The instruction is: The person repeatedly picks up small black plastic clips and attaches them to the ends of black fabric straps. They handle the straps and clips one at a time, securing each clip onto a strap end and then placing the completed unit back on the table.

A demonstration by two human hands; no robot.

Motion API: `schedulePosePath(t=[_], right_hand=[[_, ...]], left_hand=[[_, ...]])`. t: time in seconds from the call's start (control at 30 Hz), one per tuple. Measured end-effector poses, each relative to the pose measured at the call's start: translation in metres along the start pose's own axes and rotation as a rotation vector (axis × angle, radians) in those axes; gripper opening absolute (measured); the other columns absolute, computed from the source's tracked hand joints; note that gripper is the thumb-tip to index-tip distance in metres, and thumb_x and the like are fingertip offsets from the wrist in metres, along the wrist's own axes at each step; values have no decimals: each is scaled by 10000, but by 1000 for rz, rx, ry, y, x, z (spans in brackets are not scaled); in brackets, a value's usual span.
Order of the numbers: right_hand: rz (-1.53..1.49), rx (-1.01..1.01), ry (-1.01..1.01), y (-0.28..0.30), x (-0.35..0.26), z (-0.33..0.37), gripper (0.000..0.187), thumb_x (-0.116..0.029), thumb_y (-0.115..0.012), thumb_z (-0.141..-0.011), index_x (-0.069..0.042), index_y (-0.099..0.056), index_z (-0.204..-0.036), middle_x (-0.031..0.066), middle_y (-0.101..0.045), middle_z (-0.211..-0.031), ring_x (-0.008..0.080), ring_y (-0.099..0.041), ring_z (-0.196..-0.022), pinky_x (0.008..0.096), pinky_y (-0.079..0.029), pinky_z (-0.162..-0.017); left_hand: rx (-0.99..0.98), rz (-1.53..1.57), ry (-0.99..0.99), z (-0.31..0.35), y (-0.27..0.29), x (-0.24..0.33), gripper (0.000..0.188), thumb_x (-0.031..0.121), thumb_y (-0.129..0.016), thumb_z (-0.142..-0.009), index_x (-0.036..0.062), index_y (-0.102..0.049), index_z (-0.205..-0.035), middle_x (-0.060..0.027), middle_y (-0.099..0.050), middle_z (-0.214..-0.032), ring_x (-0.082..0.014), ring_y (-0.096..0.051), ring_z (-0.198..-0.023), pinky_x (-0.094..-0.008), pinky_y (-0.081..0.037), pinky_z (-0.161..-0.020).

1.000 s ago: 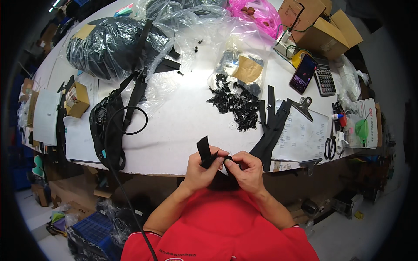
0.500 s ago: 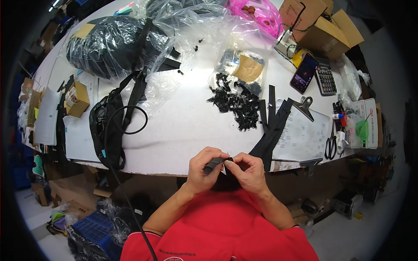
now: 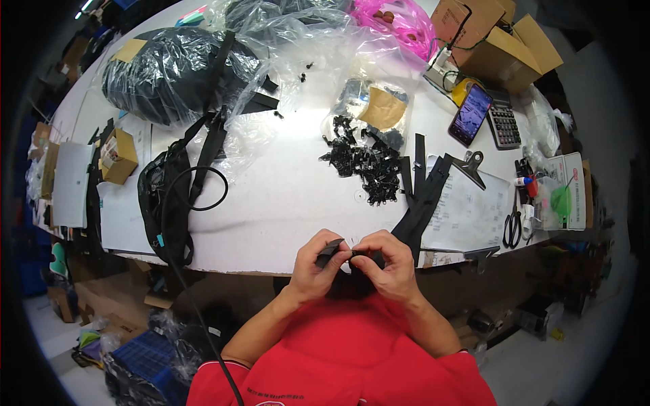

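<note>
At the table's front edge, my left hand [image 3: 311, 272] is closed round a black fabric strip [image 3: 329, 252], whose folded end stands up between thumb and fingers. My right hand [image 3: 393, 267] meets it, thumb and fingers pinching dark material at the strip's other end; whether a small part sits in that pinch is hidden. Beyond the hands lies a heap of small black plastic parts [image 3: 380, 172]. More black strips [image 3: 426, 203] hang over the table edge beside my right hand.
A black bag [image 3: 166, 203] with a looped cable [image 3: 227, 186] lies at left, near a plastic-wrapped black bundle [image 3: 169, 81]. Papers under a clipboard clip [image 3: 470, 166], a phone [image 3: 470, 115], a calculator [image 3: 504, 125], scissors [image 3: 512, 229] and a cardboard box [image 3: 511, 57] stand at right.
Both hands stay together while their fingers shift on the strip; its end in my left hand now points more upright. The phone screen shows a brighter picture.
</note>
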State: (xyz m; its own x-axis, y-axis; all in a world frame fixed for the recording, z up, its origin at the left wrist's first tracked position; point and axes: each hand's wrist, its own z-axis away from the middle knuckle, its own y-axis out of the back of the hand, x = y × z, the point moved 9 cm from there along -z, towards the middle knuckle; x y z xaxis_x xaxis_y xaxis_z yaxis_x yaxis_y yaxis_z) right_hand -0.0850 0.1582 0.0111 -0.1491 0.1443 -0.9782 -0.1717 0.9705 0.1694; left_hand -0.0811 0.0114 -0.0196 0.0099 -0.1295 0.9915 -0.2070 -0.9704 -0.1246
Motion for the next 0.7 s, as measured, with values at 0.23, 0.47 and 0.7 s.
schedulePosePath(t=[0.23, 0.47, 0.7], right_hand=[[92, -147, -315, -17, 26, 34, 179, -128, -785, -806, -16, -671, -886, 50, -625, -734, 121, -577, -625, 263, -460, -584], [862, 367, -36, 113, -10, -7, 244, -107, -747, -835, -14, -669, -1047, 59, -652, -806, 184, -622, -708, 291, -487, -654], [100, -36, -215, 20, 1, -4, 277, -60, -712, -870, 15, -647, -1128, 85, -724, -958, 128, -689, -840, 245, -482, -667]], left_hand=[[-72, 403, 389, 3, -8, -38, 117, 129, -604, -991, 29, -579, -1049, 9, -536, -840, -57, -493, -694, -222, -394, -601], [-161, 751, 499, 1, -17, -34, 454, 33, -530, -977, -54, -389, -1400, -156, -576, -1218, -224, -672, -928, -356, -543, -898], [-275, 548, 436, 1, -26, -28, 386, 34, -586, -966, -38, -473, -1328, -167, -641, -1209, -257, -686, -1039, -350, -558, -916]])
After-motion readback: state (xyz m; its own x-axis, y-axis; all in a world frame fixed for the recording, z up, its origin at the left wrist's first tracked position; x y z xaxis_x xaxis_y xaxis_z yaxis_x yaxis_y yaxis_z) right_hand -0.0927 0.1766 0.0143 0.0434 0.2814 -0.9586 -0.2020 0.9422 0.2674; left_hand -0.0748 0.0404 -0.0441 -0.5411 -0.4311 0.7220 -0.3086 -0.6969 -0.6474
